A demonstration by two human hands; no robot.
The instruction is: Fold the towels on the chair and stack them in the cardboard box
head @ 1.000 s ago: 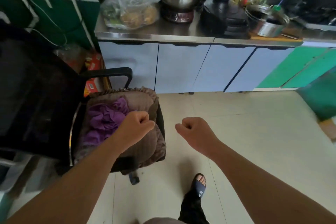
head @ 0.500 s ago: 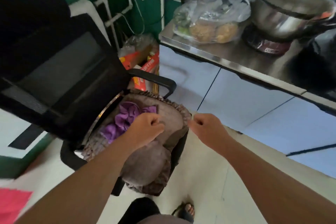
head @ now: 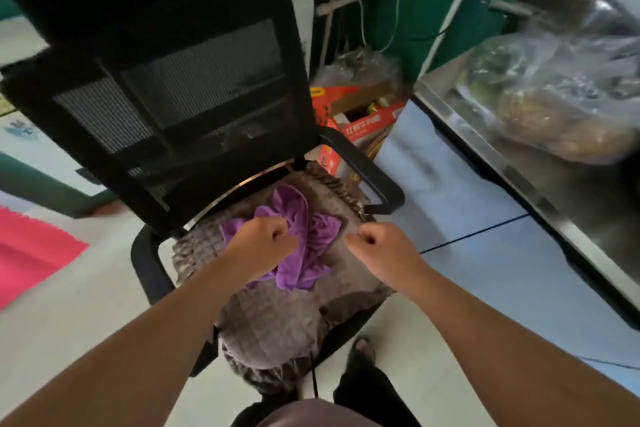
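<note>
A crumpled purple towel (head: 311, 236) lies on the brown quilted cushion (head: 273, 326) of a black mesh office chair (head: 180, 87). My left hand (head: 263, 243) is curled into a fist right over the towel's left part, hiding some of it; no cloth shows between its fingers. My right hand (head: 377, 246) is also a fist holding nothing, just right of the towel and above the cushion's right side. The two fists are about a hand's width apart.
The chair's armrests (head: 367, 177) flank the seat. A red printed carton (head: 356, 125) with things in it stands behind the chair. A steel counter (head: 519, 163) with a plastic bag of food (head: 561, 100) runs along the right. A pink sheet (head: 31, 250) lies on the left floor.
I have stepped closer to the chair and now look down on the seat. Both fists have moved forward over the cushion, the left one onto the purple towel.
</note>
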